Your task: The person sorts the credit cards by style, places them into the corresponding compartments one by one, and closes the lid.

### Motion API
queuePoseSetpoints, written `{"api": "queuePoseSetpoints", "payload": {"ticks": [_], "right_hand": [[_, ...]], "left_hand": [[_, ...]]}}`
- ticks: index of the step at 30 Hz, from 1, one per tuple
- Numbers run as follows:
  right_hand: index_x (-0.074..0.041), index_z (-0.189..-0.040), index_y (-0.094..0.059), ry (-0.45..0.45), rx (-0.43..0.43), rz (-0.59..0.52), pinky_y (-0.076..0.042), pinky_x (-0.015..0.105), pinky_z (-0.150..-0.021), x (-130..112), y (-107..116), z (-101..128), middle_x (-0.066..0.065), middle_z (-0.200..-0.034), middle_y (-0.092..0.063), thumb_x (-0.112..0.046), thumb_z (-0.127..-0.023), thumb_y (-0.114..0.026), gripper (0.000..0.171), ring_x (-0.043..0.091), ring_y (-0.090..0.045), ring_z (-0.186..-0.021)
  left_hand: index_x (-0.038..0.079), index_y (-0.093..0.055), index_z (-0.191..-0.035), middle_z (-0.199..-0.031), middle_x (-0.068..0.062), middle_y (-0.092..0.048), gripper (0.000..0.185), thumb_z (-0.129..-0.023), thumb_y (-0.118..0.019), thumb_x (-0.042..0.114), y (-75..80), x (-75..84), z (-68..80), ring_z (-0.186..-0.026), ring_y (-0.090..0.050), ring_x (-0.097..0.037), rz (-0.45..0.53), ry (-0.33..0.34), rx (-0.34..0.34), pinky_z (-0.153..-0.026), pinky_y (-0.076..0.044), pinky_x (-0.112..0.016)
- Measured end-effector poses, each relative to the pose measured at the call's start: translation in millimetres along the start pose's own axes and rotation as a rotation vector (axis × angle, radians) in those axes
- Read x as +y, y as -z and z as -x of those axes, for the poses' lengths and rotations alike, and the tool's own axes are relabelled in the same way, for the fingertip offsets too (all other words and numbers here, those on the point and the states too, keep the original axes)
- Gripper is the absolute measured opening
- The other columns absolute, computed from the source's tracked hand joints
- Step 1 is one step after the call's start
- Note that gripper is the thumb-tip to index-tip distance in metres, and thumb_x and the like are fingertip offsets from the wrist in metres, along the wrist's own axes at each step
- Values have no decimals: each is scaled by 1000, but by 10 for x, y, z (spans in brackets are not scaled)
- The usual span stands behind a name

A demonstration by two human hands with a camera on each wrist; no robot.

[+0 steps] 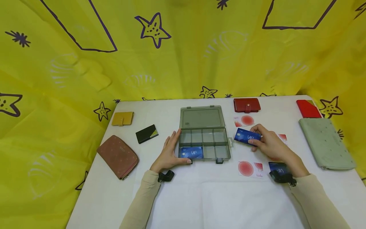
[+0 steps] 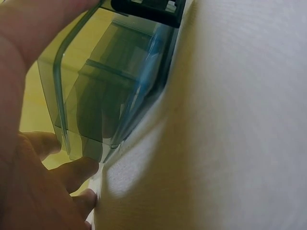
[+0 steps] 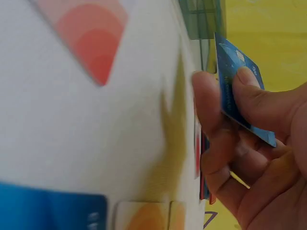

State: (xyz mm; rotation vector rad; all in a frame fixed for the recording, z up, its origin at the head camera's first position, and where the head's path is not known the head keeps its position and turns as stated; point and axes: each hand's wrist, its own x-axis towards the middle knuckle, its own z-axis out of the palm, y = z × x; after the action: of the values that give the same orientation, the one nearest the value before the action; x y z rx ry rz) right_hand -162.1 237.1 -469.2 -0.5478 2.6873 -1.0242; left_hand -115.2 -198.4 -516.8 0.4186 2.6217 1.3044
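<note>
A grey-green translucent plastic organizer box [image 1: 221, 136] lies with its lid [image 1: 202, 117] flipped back, its bottom split into several compartments. A blue VIP card [image 1: 192, 152] rests in the front left part of it. My left hand [image 1: 167, 156] spans the box's front left corner, fingers spread along the side wall and thumb by the front edge. In the left wrist view, fingertips [image 2: 81, 170] touch the clear wall. To the right of the box, my right hand [image 1: 270, 146] pinches another blue VIP card [image 1: 243, 136] between thumb and fingers, raised above the table.
Red-and-white cards [image 1: 246, 168] and a blue card [image 1: 278, 168] lie around my right hand. A red wallet [image 1: 247, 105], green pouch [image 1: 327, 143] and red card holder [image 1: 308, 108] stand right; a yellow wallet [image 1: 122, 118], black card case [image 1: 146, 133] and brown pouch [image 1: 118, 156] left.
</note>
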Motion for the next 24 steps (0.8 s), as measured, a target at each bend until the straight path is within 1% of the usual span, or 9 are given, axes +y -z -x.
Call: {"api": "queuePoseSetpoints", "payload": {"ticks": [2,4,6,9,13,15,18,22,24], "right_hand": [[-5,-135,-48,7,41,-56,-67,43,-86,-20,10,-22,31,-122,-68,-11,-99,-75,45,27,-77,-84],[-4,-138,-51,14,91,-85,-66,42,-88,-62,11,-49,34,-127,-66,-11,-97,-78,50,36,-79,-90],[-2,-138,-54,27,135,-146,-67,31,-82,-121,-7,-86,36,-129,-65,-11,-95,-81,51,42,-79,-95],[1,-140,-57,70,159,-294,-63,18,-78,-231,-76,-152,33,-133,-64,-6,-93,-82,53,31,-80,-97],[8,-142,-55,173,50,-565,-63,18,-78,-392,-264,-263,16,-123,-70,8,-86,-83,63,8,-76,-91],[9,-142,-55,211,-21,-630,-64,20,-79,-483,-386,-321,8,-115,-71,9,-83,-85,66,10,-76,-91],[2,-142,-61,237,-66,-576,-60,20,-76,-637,-573,-405,6,-105,-68,3,-80,-90,69,18,-69,-87],[-9,-137,-68,278,-16,-390,-56,26,-77,-835,-802,-489,10,-116,-72,-10,-77,-96,67,23,-64,-94],[-11,-135,-69,320,11,-314,-56,34,-85,-913,-901,-519,10,-128,-72,-15,-75,-98,68,25,-63,-106]], "left_hand": [[28,-3,-173,-180,-3,-8,135,-77,-97,38,1,-5,2,-168,4,-27,-2,-2,2,-135,6,-57],[29,-2,-173,-180,-2,-8,135,-77,-97,38,3,-8,7,-168,3,-27,-2,0,4,-135,6,-56],[29,-2,-173,-180,-3,-8,135,-77,-97,39,5,-11,11,-168,3,-28,-1,-3,4,-135,6,-57],[30,-2,-173,-180,-3,-9,135,-77,-97,40,9,-9,17,-168,3,-29,0,-4,5,-134,5,-59],[30,-2,-173,-180,-2,-9,135,-77,-96,41,14,-2,21,-168,2,-29,0,-5,7,-134,5,-58],[30,-2,-173,-180,-2,-9,135,-77,-96,40,16,-1,19,-168,2,-28,-3,-6,5,-135,5,-57],[27,-2,-173,-180,-2,-9,136,-76,-97,39,16,-3,13,-168,1,-28,-19,-16,7,-135,5,-55],[24,-3,-173,-180,-2,-11,137,-75,-98,38,12,-5,-7,-168,-1,-26,-35,-27,10,-136,5,-52],[23,-3,-173,-180,-2,-11,137,-75,-98,37,10,1,-10,-168,-1,-25,-28,-27,11,-135,5,-52]]}}
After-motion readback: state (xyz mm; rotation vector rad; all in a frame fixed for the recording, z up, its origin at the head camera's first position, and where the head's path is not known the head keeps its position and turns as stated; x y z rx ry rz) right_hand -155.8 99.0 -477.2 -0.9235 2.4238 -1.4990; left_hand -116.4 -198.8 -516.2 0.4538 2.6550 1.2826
